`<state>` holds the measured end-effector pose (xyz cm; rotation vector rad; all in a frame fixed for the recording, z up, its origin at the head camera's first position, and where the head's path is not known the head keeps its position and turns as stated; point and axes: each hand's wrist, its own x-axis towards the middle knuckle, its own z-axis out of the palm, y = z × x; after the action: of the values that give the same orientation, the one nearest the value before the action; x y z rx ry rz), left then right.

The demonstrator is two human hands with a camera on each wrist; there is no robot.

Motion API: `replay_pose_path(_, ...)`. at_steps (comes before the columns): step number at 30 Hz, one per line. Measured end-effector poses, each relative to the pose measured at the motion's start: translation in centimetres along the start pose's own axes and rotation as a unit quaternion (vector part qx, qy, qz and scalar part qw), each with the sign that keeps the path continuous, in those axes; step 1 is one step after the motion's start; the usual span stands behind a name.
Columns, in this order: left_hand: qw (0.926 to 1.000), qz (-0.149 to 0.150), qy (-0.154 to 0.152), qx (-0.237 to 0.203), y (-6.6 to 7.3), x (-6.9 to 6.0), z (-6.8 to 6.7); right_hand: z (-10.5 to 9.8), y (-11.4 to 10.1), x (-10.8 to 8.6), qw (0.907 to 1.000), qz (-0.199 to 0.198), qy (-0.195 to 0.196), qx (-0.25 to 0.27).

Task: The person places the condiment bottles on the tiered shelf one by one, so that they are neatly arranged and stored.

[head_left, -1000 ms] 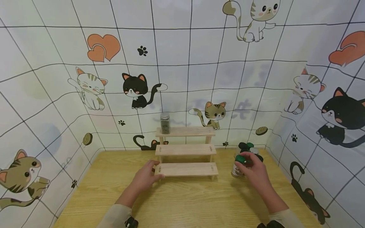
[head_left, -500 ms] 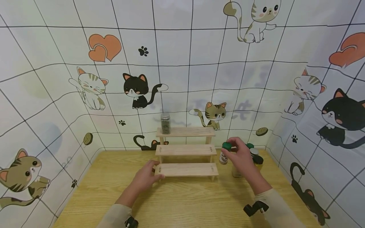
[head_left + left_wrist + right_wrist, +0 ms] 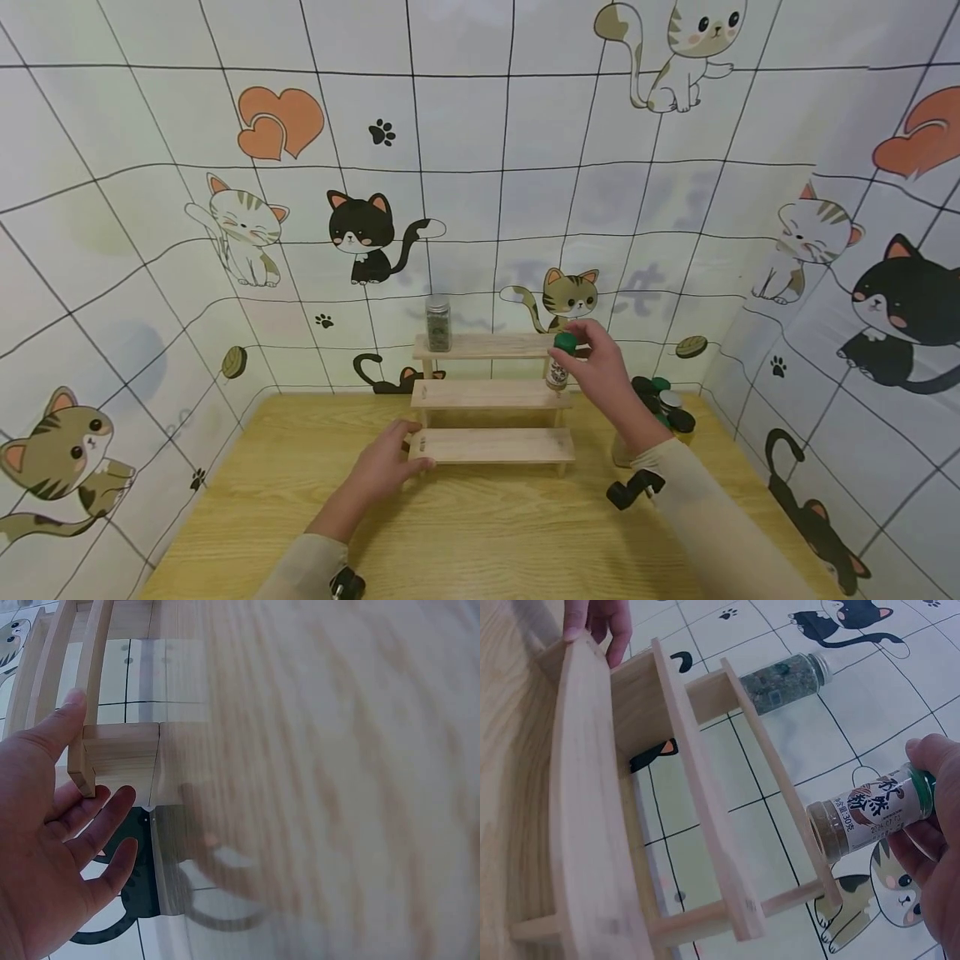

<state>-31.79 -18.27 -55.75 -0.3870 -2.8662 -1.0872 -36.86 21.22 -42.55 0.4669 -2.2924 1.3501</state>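
A three-tier wooden rack [image 3: 491,446] stands on the table. My left hand [image 3: 386,462] grips the left end of its lowest shelf; in the left wrist view the thumb of that hand [image 3: 52,817] lies on the board and fingers curl at its end. With its fingertips my right hand [image 3: 600,371] pinches the green cap of a labelled spice jar [image 3: 557,371] at the rack's right end. The right wrist view has this jar [image 3: 870,810] beside the top shelf [image 3: 780,780], its base close to the board. A silver-lidded jar [image 3: 438,325] stands on the top shelf's left end.
Several jars with black, green and white caps [image 3: 670,400] cluster on the table [image 3: 480,533] to the right of the rack. Cat-patterned tiled sheeting [image 3: 465,183] rises behind and on both sides.
My right hand has carried the green-capped jar leftward and up from the cluster to the rack's right end. My left hand keeps its hold on the lowest shelf.
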Motion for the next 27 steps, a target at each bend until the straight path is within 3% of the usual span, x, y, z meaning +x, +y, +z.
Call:
replay_pose_path(19, 1.0000, -0.001, -0.001, 0.004, 0.0, 0.1, -0.1, 4.3, -3.2, 6.1, 0.9969, 0.018, -0.040, 0.065)
replay_pose_path(27, 1.0000, 0.002, -0.001, 0.005, 0.1, 0.0, 0.0, 5.8, -4.0, 7.9, 0.9967, 0.013, -0.054, 0.059)
